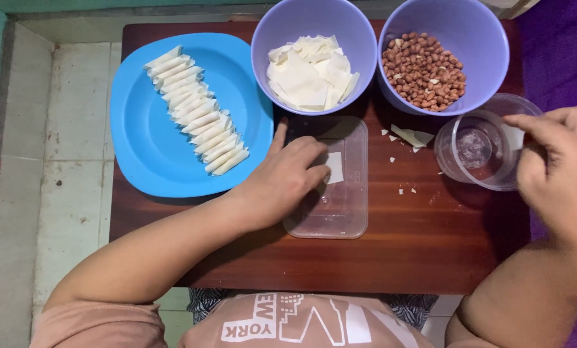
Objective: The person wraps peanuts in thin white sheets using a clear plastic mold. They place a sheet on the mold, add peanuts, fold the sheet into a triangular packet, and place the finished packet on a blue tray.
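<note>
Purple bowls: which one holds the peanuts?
The right-hand purple bowl, beside the clear cup, holds brown peanuts. The other bowl holds pale wrapper sheets.
</note>
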